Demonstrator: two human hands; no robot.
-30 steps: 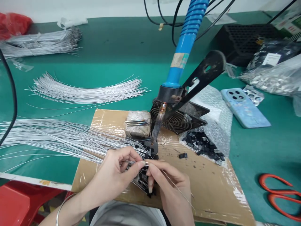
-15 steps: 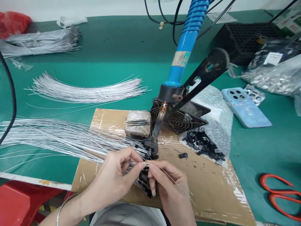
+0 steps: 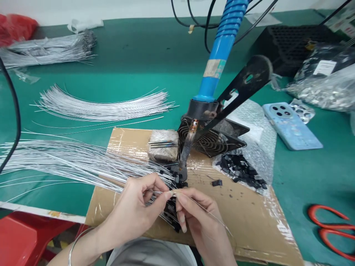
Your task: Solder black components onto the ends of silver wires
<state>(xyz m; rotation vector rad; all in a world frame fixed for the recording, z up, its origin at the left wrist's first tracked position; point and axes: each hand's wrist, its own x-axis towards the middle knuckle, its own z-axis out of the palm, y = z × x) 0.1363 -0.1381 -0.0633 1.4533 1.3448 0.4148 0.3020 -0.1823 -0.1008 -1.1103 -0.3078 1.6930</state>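
My left hand (image 3: 146, 201) is closed, thumb and forefinger pinching a thin wire (image 3: 211, 214). Fingertip to fingertip with it, my right hand (image 3: 198, 212) grips the same wire, whose thin tail runs out over the palm to the lower right. What lies right between the fingertips is too small to make out. Under and behind both hands spreads a bundle of grey-white wires (image 3: 83, 159), coming in from the left. Black caps (image 3: 175, 179) show at its right-hand ends, partly hidden by my fingers.
Above the cardboard (image 3: 235, 221) hangs a blue hose-held soldering iron (image 3: 188, 146) beside a black fan (image 3: 206, 142). Black pieces (image 3: 241, 171) lie on a clear bag. A phone (image 3: 294, 125) and red-handled scissors (image 3: 330, 225) are at right. More wires (image 3: 105, 109) lie behind.
Both hands keep their pinch; the right has shifted slightly right and down. The wire tail beyond it has moved a little. A loose wire behind the bundle has shifted left.
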